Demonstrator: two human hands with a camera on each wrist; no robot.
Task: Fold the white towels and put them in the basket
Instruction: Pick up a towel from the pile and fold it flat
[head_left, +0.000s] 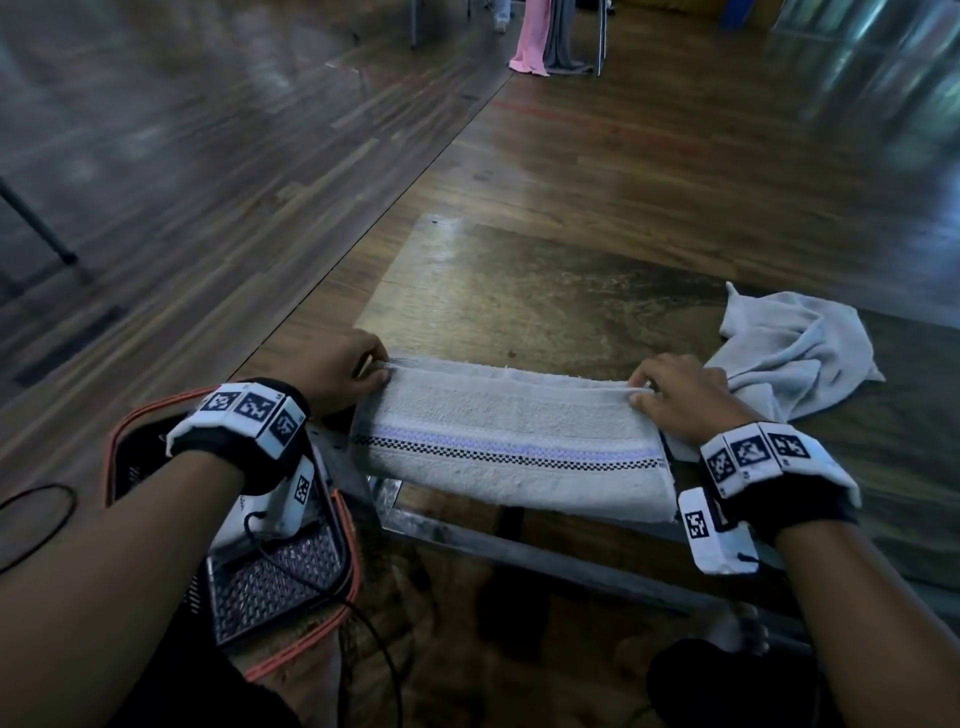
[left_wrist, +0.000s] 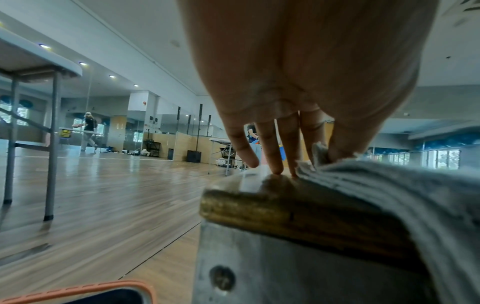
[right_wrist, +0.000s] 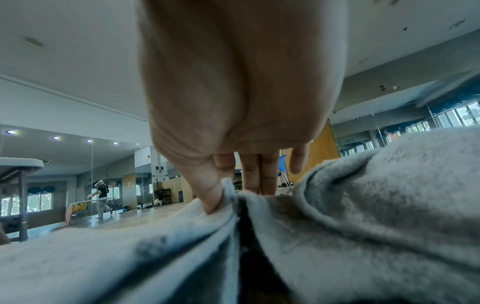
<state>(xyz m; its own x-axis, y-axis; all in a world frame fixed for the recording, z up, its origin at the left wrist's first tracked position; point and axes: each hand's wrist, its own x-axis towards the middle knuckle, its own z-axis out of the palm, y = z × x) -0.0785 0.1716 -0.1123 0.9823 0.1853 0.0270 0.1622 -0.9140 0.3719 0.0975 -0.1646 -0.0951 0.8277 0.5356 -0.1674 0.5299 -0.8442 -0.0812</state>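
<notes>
Both hands pinching folded towel (head_left: 511, 441) corners, basket (head_left: 291, 582) half hidden under left arm

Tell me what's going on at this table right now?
A person is folding a white towel with a checkered stripe on a low wooden table. The left hand and right hand each pinch a far corner of it. A second towel lies crumpled to the right, and the basket waits on the floor at left.
</notes>
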